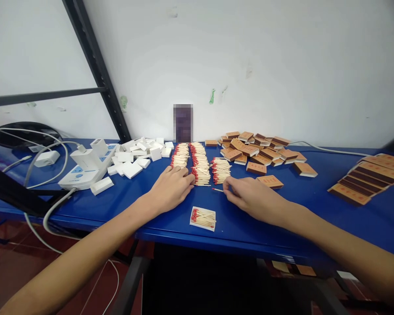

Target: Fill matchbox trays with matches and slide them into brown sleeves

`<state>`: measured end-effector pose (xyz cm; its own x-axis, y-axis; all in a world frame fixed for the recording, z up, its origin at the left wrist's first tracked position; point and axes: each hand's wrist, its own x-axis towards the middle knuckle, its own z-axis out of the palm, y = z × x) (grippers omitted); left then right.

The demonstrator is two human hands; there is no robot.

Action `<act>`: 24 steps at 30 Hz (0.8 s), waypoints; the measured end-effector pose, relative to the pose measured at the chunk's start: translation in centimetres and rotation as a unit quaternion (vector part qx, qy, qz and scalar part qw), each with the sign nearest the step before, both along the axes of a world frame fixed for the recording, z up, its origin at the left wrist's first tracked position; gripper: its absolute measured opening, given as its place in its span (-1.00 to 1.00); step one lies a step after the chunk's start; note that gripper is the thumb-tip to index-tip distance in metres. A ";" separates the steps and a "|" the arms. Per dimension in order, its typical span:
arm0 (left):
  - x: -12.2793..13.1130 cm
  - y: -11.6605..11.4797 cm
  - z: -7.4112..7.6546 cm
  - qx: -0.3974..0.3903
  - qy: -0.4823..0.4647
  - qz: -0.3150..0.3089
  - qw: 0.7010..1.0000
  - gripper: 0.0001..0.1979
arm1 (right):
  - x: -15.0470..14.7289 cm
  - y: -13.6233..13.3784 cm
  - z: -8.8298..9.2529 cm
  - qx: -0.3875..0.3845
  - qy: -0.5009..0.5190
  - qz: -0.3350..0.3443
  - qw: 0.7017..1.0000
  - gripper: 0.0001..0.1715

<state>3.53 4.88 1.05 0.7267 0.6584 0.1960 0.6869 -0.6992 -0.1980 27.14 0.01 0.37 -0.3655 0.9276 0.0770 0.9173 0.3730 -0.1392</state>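
Note:
My right hand (pixel 251 197) is closed in a pinch on a single red-tipped match (pixel 218 190), just in front of a short stack of matches (pixel 221 170). My left hand (pixel 171 189) lies with bent, closed fingers over the near end of the left row of matches (pixel 180 155); what its fingertips hold, if anything, is hidden. Between the hands runs a second long row of matches (pixel 199 162), heads to the left. Nearer the table edge, a white matchbox tray (pixel 202 225) holds several matches lying side by side, some slightly crossed.
White matchbox trays (pixel 131 169) are heaped at back left, beside a power strip (pixel 82 175) with cables. Brown matchbox sleeves (pixel 248 148) pile up at back right; more sleeves (pixel 364 183) lie in rows at far right. A black metal frame (pixel 98 65) stands left on the blue table (pixel 170 221).

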 end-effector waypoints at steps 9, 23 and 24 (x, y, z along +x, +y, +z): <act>0.2 -0.1 -0.3 0.004 -0.001 -0.019 1.000 -0.76 | -3.3 -4.1 1.7 -0.036 0.082 0.098 0.991 -0.84; -3.7 -4.4 1.6 -0.106 -0.088 -0.020 0.990 -0.82 | -3.1 -4.1 0.3 -0.046 0.163 0.125 0.977 -0.93; -3.9 -4.7 1.5 -0.118 -0.094 -0.019 0.988 -0.82 | -3.0 -4.1 0.3 -0.048 0.165 0.128 0.977 -0.92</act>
